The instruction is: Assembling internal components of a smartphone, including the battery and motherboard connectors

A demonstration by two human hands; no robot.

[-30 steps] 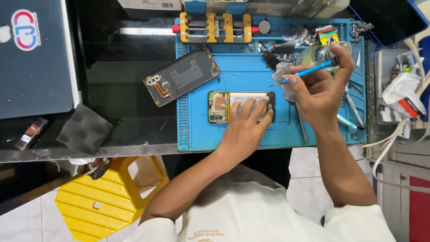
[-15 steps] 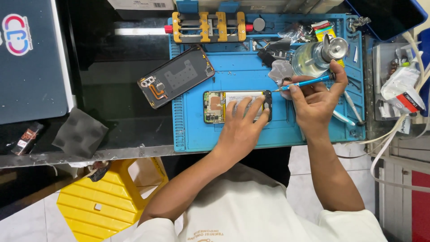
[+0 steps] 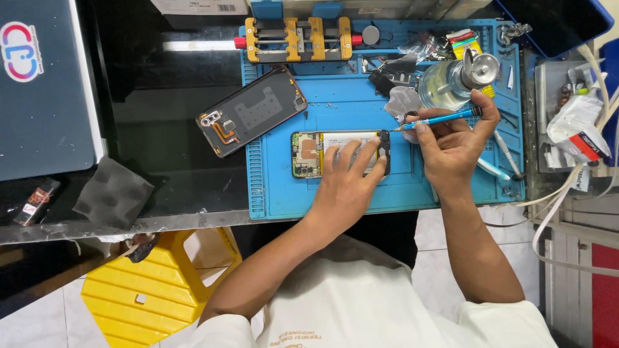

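Observation:
An opened phone [image 3: 308, 154] lies flat on the blue work mat [image 3: 387, 187], its circuit board and battery showing. My left hand [image 3: 345, 183] rests on it, fingers spread across the battery. In my right hand [image 3: 451, 145] is a blue screwdriver [image 3: 438, 120], its tip pointing left just above the phone's right end. The phone's dark back cover [image 3: 251, 111] sits tilted at the mat's left edge, inner side up.
A clear liquid bottle with a metal pump top [image 3: 454, 80] stands behind my right hand. A yellow-and-red clamp jig [image 3: 296, 40] lies at the mat's back. Small tools and parts crowd the back right. A yellow stool [image 3: 155, 290] is below the bench. Cables hang at right.
My right hand has drawn the screwdriver tip slightly away from the phone's right end. My left hand stays pressed on the phone. The camera view has shifted a little.

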